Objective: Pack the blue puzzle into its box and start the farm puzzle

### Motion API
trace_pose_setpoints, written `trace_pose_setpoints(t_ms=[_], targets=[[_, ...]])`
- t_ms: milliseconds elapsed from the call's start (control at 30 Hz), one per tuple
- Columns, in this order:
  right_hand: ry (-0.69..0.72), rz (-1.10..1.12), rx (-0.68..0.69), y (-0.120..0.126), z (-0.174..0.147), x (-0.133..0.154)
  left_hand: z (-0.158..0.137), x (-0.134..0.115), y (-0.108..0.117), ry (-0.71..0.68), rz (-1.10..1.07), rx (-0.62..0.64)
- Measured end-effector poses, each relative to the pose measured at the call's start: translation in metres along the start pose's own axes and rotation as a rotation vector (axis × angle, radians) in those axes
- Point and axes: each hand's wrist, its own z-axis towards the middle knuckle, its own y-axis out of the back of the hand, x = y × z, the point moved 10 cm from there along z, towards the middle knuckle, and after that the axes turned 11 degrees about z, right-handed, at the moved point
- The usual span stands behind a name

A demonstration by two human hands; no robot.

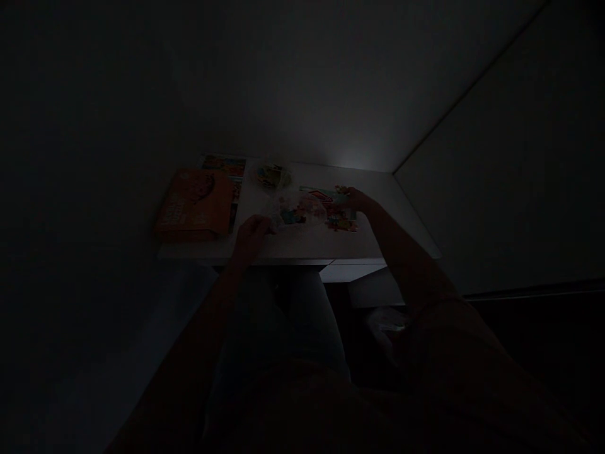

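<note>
In dim light, the left hand (253, 232) pinches the clear plastic bag of colourful puzzle pieces (295, 209) on the white tabletop (302, 246); the right hand (352, 198) grips a small colourful puzzle piece (341, 189).

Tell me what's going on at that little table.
It is very dark, so details are faint. A person sits at a small white table. The left hand rests at the edge of a clear plastic bag that seems to hold puzzle pieces. The right hand reaches to some joined colourful pieces. An orange box lies at the table's left end, and a second small bag lies farther back.
</note>
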Motion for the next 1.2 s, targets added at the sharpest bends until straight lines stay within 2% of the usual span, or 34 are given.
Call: trace_pose_setpoints(t_ms=[233, 500, 600, 700, 800, 867, 933, 1033, 1133, 1200], targets=[[-0.115, 0.204, 0.02, 0.002, -0.009, 0.002, 0.0, 0.003, 0.001, 0.011, 0.019, -0.011], [-0.103, 0.366, -0.042, 0.018, -0.01, 0.018, 0.001, 0.004, 0.001, 0.049, -0.013, -0.015], [-0.022, 0.407, -0.085, 0.036, -0.008, 0.033, 0.0, 0.002, -0.001, 0.057, -0.047, -0.009], [0.138, 0.462, -0.128, 0.058, -0.009, 0.059, -0.001, -0.001, -0.001, 0.069, -0.069, -0.026], [0.369, 0.467, -0.111, 0.076, -0.021, 0.102, 0.0, -0.002, -0.003, 0.118, -0.104, -0.045], [0.502, 0.365, -0.053, 0.078, -0.037, 0.137, 0.003, -0.009, -0.008, 0.132, -0.136, -0.041], [0.597, 0.196, 0.028, 0.07, -0.057, 0.171, 0.007, -0.021, -0.015, 0.126, -0.166, -0.026], [0.699, -0.066, 0.173, 0.038, -0.087, 0.214, 0.013, -0.039, -0.03, 0.139, -0.208, 0.009], [0.761, -0.232, 0.287, -0.005, -0.105, 0.238, 0.016, -0.049, -0.044, 0.194, -0.276, 0.027], [0.771, -0.235, 0.337, -0.03, -0.108, 0.244, 0.016, -0.052, -0.049, 0.229, -0.319, 0.022]])
